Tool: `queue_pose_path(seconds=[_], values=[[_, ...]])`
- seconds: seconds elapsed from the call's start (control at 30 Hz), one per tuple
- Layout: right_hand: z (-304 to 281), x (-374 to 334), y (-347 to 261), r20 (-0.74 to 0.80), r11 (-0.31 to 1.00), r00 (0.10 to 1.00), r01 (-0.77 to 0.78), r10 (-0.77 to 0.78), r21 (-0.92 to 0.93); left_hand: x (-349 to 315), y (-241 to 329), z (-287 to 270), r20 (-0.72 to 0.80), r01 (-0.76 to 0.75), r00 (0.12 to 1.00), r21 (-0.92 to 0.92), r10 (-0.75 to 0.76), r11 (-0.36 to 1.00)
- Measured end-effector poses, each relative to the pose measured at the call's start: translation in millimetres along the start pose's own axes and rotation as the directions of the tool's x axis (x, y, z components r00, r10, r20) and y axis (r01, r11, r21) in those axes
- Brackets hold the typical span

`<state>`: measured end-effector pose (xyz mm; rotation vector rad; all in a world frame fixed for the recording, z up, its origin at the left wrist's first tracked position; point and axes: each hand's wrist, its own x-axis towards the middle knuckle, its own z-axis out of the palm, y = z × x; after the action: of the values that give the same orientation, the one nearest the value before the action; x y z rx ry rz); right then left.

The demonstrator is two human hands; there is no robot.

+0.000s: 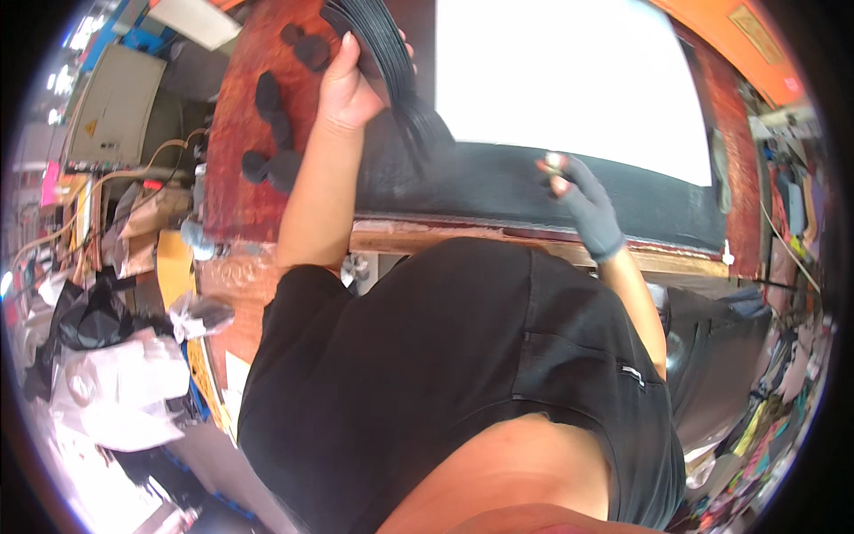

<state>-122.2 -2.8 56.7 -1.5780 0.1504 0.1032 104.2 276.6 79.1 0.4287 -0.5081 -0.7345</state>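
Note:
My left hand [350, 84], bare, is closed round a thick bundle of black strips [378, 40] and raises it over the table's left part. The strips' lower ends hang toward the black mat [498, 178] and are smeared by motion. A grey fingerless glove covers my right hand [587, 200], which is over the mat's front part, right of the bundle. Its fingers are pinched round a small, pale, shiny thing [553, 163] too small to name. Beyond it lies a bright white sheet or board [569, 80] on the mat.
Several dark rolled pieces [283, 167] lie on the red-brown table [236, 133] at left. A grey metal box [116, 102] stands past its left edge, with cables near it. White plastic bags [116, 383] are piled at lower left. An orange surface [747, 36] borders the far right.

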Motion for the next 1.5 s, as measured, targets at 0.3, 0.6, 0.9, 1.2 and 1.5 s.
queue_pose_path(seconds=[0.3,0.6,0.9,1.2,1.5], values=[[37.1,17.3,-25.1,0.376,0.793,0.924,-0.176,-0.072,0.584,78.7,-131.5,52.0,0.368,0.155,0.929,-0.477,0.036,0.865],[-26.9,-24.2,-51.4,-0.207,0.897,0.934,0.191,-0.291,-0.398,108.3,-183.7,71.5,0.516,0.220,0.857,-0.369,0.002,0.903],[-88.1,-30.0,-42.4,-0.305,0.561,0.707,0.155,-0.638,-0.813,91.8,-217.5,97.6,0.075,0.220,0.974,-0.555,-0.215,0.802],[-94.7,-17.3,-30.5,-0.123,0.347,0.577,0.295,-0.807,-0.890,87.5,-222.6,115.0,-0.208,0.024,0.977,-0.124,-0.050,0.992],[-92.2,-28.3,-18.3,-0.064,0.378,0.638,0.370,-0.768,-0.849,82.1,-210.3,113.4,0.029,-0.005,1.000,-0.005,0.005,1.000]])
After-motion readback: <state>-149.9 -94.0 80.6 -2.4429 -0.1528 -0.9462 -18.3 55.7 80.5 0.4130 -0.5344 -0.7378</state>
